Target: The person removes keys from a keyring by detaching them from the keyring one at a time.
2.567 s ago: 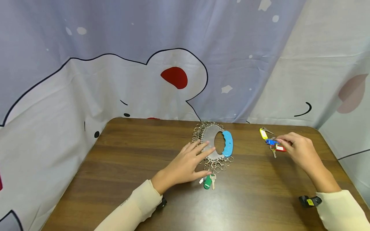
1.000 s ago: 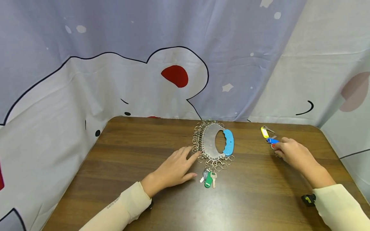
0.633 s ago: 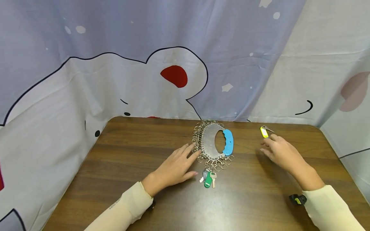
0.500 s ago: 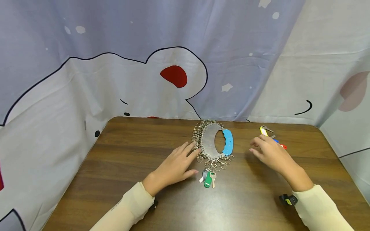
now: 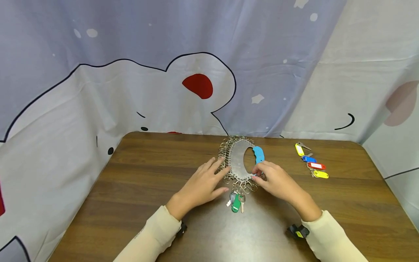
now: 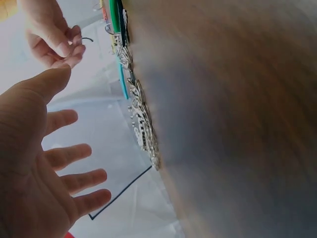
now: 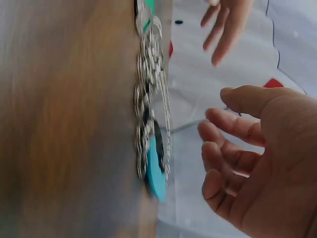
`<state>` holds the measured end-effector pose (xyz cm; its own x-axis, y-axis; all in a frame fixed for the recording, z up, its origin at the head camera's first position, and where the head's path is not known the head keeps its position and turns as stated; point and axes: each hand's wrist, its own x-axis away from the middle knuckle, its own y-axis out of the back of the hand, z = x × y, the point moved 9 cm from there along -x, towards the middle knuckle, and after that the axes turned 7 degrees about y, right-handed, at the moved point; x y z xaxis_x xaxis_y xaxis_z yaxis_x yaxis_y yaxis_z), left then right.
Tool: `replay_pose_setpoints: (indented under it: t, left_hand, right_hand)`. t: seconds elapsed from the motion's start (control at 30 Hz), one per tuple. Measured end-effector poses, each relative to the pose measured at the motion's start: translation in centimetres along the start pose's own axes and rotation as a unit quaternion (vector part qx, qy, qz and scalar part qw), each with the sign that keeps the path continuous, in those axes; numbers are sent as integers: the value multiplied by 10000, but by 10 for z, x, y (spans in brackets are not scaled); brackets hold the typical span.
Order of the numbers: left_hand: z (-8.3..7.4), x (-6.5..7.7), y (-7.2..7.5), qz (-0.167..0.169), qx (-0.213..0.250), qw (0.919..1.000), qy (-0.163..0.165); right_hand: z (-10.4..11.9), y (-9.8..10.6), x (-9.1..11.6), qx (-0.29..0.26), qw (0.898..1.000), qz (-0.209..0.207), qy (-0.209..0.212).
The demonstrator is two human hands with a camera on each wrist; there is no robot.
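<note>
On the desk [image 5: 157, 160] lies the blue-handled key ring [image 5: 237, 160]; the right grip [image 5: 274, 180], loosely curled and empty, has left the tagged keys [image 5: 309, 159], joining the spread left grip [image 5: 201, 183], so work seems centred there.

Decent light in here, diffuse, seems to come from above: pale glare patch on the near worktop [image 5: 239, 234], faint soft shadow beside the right sleeve [image 5: 330, 236]. Head view's fairly sharp, though fine detail on the small keys [image 5: 242, 204] goes mushy. Both wrist views smear the worktop grain; the left one also washes the fabric backdrop [image 5: 114, 36] to haze.
</note>
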<state>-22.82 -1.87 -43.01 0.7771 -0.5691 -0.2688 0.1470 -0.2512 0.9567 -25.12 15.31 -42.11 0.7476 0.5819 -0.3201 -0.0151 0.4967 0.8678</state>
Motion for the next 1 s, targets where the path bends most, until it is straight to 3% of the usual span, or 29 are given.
replay_pose_setpoints:
  t: [0.23,0.53,0.8,1.0]
  left_hand:
    - [-6,-7,-1,-57,16,10000,35]
    - [-14,-18,-4,-54,-111,9998,153]
    - [-16,-25,-3,-28,94,9995,293]
    - [-19,-31,-4,54,338,9990,291]
  right_hand:
    - [9,-29,-1,-122,9954,655,-689]
    - [9,-56,1,417,9775,1379,-1538]
    - [15,-60,-3,531,9785,1436,-1381]
    - [16,-50,-7,378,9853,1189,-1163]
